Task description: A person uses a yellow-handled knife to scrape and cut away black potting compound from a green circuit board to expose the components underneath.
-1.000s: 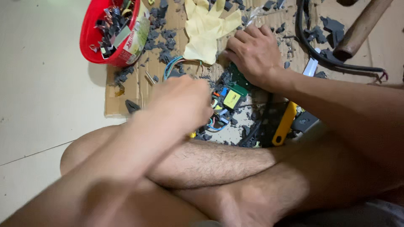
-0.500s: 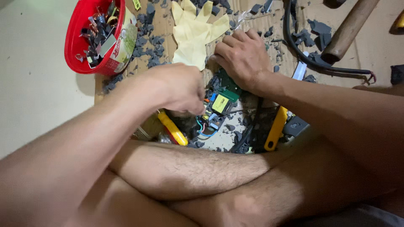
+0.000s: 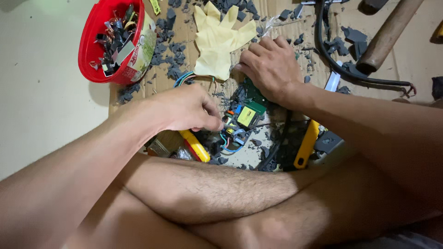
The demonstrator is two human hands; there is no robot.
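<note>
Green circuit board [image 3: 249, 108] w/ parts left; right hand [image 3: 270, 67] is pressing it flat. Left hand [image 3: 191, 108] is pinching a component, red tub [image 3: 94, 64] partly filled.

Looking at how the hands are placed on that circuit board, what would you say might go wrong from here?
Both hands are bare: the rubber glove lies unused, so board edges or the grey shards could cut skin. The right hand only presses the circuit board flat; a hard tug by the left hand might make it slip. Loose parts could fly toward the bare legs.
</note>
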